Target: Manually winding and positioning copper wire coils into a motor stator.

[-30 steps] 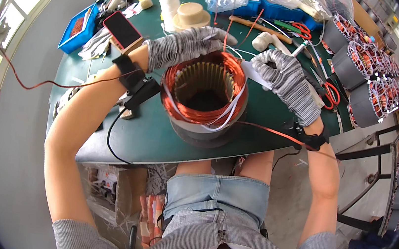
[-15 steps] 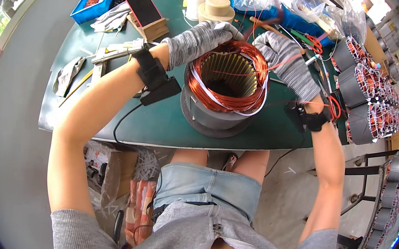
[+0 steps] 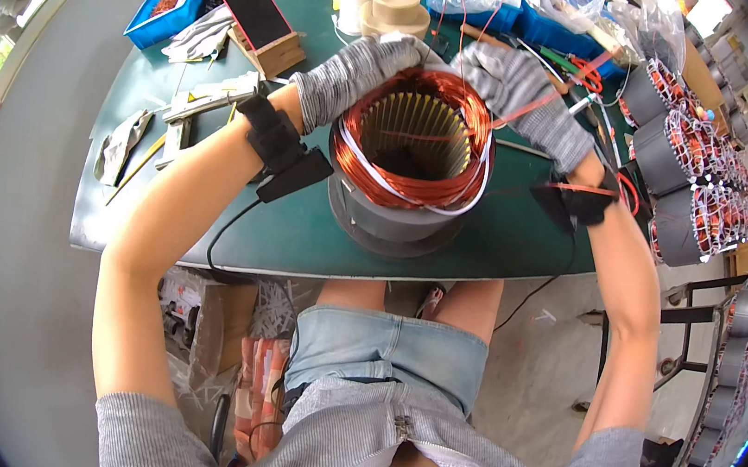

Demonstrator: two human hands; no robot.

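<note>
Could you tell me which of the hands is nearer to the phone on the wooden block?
Left. The left hand rests on the stator's far-left rim, beside the phone; the right hand is across the stator.

Bright daylight, strongest from windows at upper left, slightly blown out. Soft shadows under the forearms on the green table [image 3: 160,226]. Heavy fisheye bending, black vignette at rim. Centre sharp.

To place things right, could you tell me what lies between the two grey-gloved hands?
In the head view, the copper-wound stator sits between left hand and right hand.
</note>
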